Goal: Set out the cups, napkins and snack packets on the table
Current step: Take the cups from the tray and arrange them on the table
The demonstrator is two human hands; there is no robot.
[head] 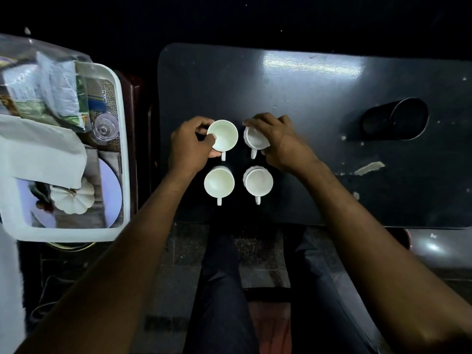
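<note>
Several white cups stand in a square on the dark table, handles toward me. My left hand grips the rim of the far left cup. My right hand is closed over the far right cup, partly hiding it. The near left cup and near right cup stand free below them. On the left, a white tray holds snack packets and a white napkin.
A black cylindrical holder lies on its side at the table's right. The tray also carries an upturned clear glass and a white scalloped dish. Paper scraps dot the table's right part. My legs are below the front edge.
</note>
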